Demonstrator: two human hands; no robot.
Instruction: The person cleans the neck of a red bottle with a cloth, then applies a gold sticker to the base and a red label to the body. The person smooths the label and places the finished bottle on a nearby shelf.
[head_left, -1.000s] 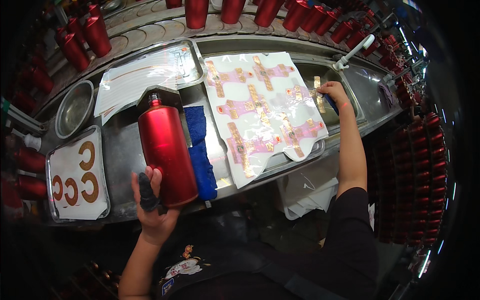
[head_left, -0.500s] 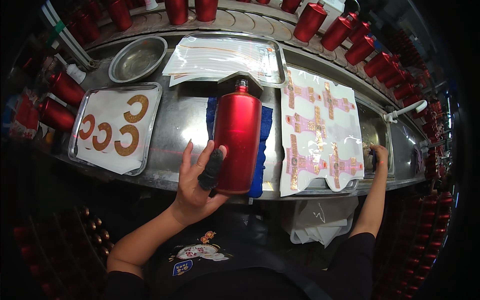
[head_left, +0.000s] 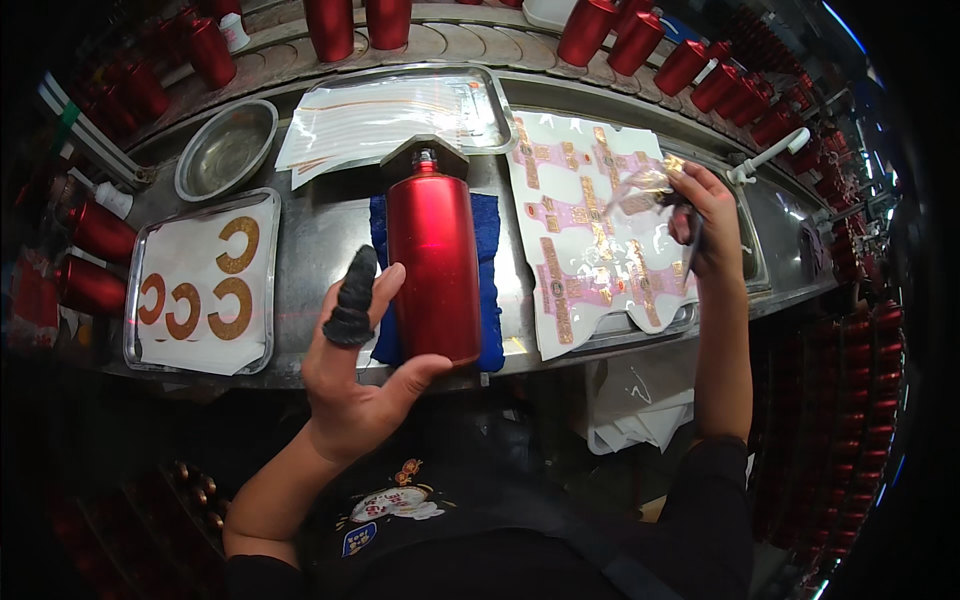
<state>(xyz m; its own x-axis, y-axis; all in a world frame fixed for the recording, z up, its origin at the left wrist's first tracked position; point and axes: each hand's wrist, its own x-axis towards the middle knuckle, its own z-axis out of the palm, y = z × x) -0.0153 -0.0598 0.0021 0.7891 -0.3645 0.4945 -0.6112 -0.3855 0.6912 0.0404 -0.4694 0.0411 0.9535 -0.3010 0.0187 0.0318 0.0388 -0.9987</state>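
Note:
A glossy red bottle (head_left: 430,270) lies on a blue cloth (head_left: 488,285), its clear neck at a dark angular rest (head_left: 425,150). My left hand (head_left: 355,375) is at the bottle's lower left side with fingers spread; its thumb and a fingertip touch the bottle or nearly so. A black cover wraps one finger. Over the sheet of pink and gold stickers (head_left: 590,290), my right hand (head_left: 705,215) pinches a clear sticker with gold print (head_left: 640,190). A dark, thin tool (head_left: 694,250) is also in that hand, partly hidden by the fingers.
At the left, a tray (head_left: 130,345) bears several gold C-shaped stickers (head_left: 237,245). Behind stand a metal bowl (head_left: 225,150) and a tray of striped sheets (head_left: 375,115). Red bottles (head_left: 635,40) line the conveyor (head_left: 480,45). A sink with a white tap (head_left: 770,155) is at the right.
My right hand has come up and left from the sink side to above the sticker sheet, now with a clear sticker. The left hand's fingers have spread at the bottle. The whole view has shifted.

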